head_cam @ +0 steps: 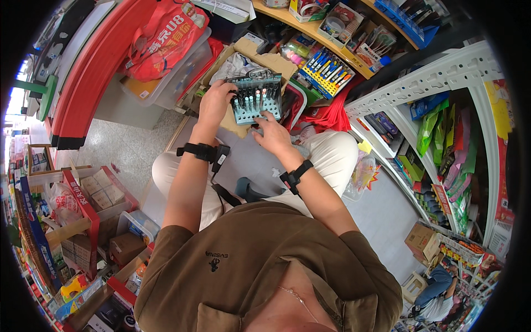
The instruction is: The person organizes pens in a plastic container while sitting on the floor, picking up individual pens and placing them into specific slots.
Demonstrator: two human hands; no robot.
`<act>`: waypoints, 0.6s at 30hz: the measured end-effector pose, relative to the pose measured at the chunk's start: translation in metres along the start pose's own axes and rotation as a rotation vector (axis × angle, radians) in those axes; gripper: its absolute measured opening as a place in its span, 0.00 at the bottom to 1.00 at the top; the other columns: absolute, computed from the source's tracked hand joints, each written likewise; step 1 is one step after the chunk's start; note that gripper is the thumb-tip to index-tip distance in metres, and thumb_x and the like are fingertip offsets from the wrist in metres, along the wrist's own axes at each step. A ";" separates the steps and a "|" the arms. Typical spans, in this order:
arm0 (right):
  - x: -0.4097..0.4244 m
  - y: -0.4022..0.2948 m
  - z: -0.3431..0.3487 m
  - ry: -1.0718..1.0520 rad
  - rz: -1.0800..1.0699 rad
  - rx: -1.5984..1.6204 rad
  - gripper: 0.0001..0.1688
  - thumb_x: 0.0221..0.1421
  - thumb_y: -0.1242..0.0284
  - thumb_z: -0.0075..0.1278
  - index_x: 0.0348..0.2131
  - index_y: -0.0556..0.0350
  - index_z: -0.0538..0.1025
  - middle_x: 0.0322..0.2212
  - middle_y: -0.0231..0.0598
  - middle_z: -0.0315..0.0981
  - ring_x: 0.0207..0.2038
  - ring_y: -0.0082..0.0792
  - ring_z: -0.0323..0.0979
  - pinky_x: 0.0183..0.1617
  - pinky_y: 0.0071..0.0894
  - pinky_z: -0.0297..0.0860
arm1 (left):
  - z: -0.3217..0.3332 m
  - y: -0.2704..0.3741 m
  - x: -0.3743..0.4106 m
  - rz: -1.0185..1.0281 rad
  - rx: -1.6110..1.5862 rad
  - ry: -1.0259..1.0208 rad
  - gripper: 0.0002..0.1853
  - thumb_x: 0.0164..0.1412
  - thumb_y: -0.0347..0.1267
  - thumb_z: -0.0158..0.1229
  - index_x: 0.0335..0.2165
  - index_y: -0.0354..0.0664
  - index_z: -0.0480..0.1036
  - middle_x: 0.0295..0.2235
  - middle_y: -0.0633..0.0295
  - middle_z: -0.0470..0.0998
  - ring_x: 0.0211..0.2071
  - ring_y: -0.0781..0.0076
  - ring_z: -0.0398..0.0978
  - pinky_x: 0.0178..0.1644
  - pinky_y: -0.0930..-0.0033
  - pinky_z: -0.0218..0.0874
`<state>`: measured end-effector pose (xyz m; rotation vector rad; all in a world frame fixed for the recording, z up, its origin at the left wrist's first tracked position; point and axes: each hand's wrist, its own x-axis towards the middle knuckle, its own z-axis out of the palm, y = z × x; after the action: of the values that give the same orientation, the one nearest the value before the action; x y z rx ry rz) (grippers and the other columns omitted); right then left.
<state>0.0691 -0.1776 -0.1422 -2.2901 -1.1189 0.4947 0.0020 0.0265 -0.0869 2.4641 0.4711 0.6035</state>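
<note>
A light-blue pen display box, with several rows of holes, lies over an open cardboard box. Dark-capped and pale pens stand in its back rows, while the rows nearest me hold none. My left hand is at the box's left edge, its fingertips by the dark pens; whether they grip a pen or the edge cannot be told. My right hand touches the front right part of the box with spread fingers.
Behind the cardboard box is a wooden shelf with stationery and a yellow-and-blue marker display. A clear plastic bin under a red bag stands at left, a white metal rack at right. Another person sits at lower right.
</note>
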 end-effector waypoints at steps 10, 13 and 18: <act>0.003 0.004 -0.001 -0.007 -0.022 -0.010 0.26 0.52 0.62 0.57 0.50 0.50 0.77 0.57 0.40 0.65 0.48 0.48 0.74 0.49 0.44 0.72 | 0.002 0.001 -0.012 0.034 0.042 -0.019 0.08 0.57 0.24 0.58 0.37 0.41 0.72 0.37 0.52 0.73 0.38 0.44 0.74 0.40 0.52 0.66; 0.004 0.002 -0.002 -0.009 -0.017 -0.018 0.26 0.53 0.62 0.56 0.50 0.48 0.76 0.56 0.42 0.65 0.47 0.49 0.75 0.49 0.44 0.72 | 0.005 0.000 -0.015 0.075 -0.025 0.033 0.08 0.57 0.23 0.57 0.37 0.40 0.70 0.35 0.51 0.73 0.38 0.43 0.73 0.39 0.52 0.65; 0.004 -0.003 0.001 -0.014 -0.022 -0.062 0.26 0.53 0.62 0.56 0.52 0.44 0.76 0.56 0.45 0.64 0.45 0.50 0.76 0.47 0.44 0.73 | 0.005 0.001 -0.017 0.069 -0.052 0.037 0.09 0.57 0.22 0.56 0.38 0.39 0.69 0.35 0.51 0.73 0.38 0.43 0.73 0.40 0.52 0.65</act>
<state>0.0692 -0.1724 -0.1415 -2.3284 -1.1801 0.4751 -0.0096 0.0159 -0.0955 2.4320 0.3812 0.6821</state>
